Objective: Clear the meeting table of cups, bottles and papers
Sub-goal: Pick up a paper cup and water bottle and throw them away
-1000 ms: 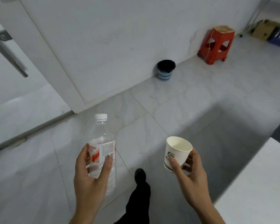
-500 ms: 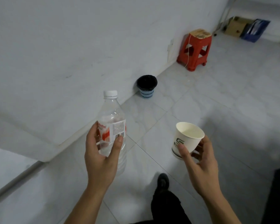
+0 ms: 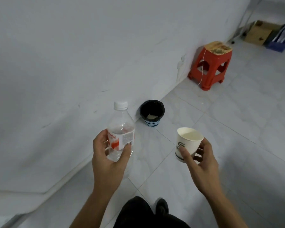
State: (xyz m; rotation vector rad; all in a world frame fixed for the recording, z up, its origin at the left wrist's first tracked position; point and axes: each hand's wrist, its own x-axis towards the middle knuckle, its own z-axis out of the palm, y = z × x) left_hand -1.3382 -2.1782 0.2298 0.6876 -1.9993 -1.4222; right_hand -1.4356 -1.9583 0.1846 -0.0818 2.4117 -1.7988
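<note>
From my seat I see the left grip (image 3: 109, 162) (a bare hand) curled round the lower half of a clear plastic bottle with a white screw cap and a red-and-white label (image 3: 120, 125). The thumb lies across the label by the barcode and the fingers wrap the far side. The bottle stands nearly upright in the air above the pale tiled floor (image 3: 237, 129), with its cap on. I cannot tell how much liquid is in it.

The right grip (image 3: 202, 163) pinches a white paper cup with a dark printed logo (image 3: 187, 142). The thumb presses the near wall and the curled fingers support the far wall and base. The cup leans slightly, mouth up. Its inside looks pale, and I cannot tell whether it holds any drink. Bottle and cup are held apart, side by side at about the same height.

Beyond them, between the two hands in my view, a small round blue lattice bin lined with a black bag (image 3: 152, 115) stands on the floor against the white wall (image 3: 89, 55). Something pale lies at the bottom of it. Farther along the wall stands a red plastic stool with a worn printed top (image 3: 209, 65). Past it are a brown cardboard box (image 3: 257, 32) and a blue file tray (image 3: 281, 38). A black shoe (image 3: 161, 207) shows at the bottom edge.
</note>
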